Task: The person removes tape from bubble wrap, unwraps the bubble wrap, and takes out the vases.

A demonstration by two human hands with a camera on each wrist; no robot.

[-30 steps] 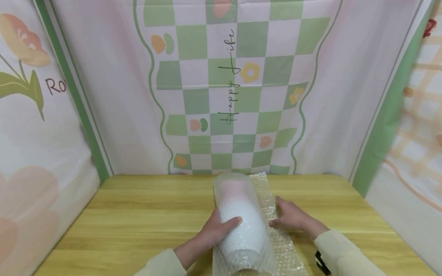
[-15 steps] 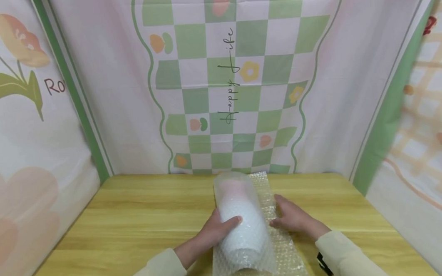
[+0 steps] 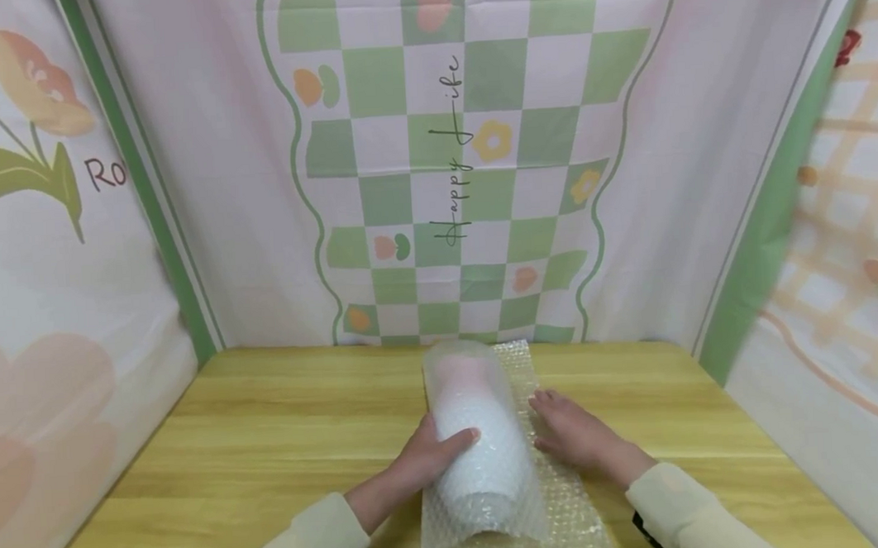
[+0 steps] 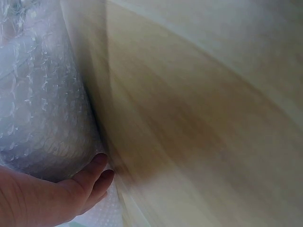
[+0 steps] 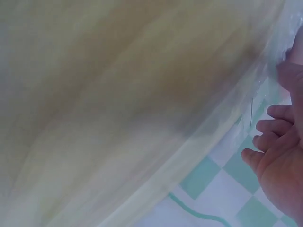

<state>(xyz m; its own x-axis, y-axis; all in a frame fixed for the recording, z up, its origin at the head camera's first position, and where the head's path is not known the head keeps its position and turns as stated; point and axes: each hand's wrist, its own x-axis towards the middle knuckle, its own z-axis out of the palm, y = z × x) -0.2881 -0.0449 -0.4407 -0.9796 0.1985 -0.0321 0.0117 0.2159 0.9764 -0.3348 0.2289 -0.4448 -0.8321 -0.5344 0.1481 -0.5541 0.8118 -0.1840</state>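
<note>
A white, rounded, elongated object with a pink far end [image 3: 482,462] lies lengthwise on the table, rolled in clear bubble wrap [image 3: 574,507]. My left hand [image 3: 422,461] holds the roll from its left side, the thumb over the top; in the left wrist view, this hand's fingers [image 4: 94,182] reach along the wrap's side. The exact kind of object is blurred by the wrap. To the right, my right hand [image 3: 581,432] is at the edge of the flat wrap, its fingertips close to the roll. Loosely bent, spread fingers [image 5: 272,126] with nothing gripped show in the right wrist view.
The wooden table [image 3: 283,431] reaches back to a printed curtain [image 3: 448,166] with green checks. Printed cloth also hangs at the left [image 3: 74,285] and right [image 3: 842,286]. A strip of flat bubble wrap extends beneath and right of the roll.
My right hand has shifted slightly left, its fingers moving over the edge of the flat bubble wrap toward the roll. The left hand and the roll have stayed in place.
</note>
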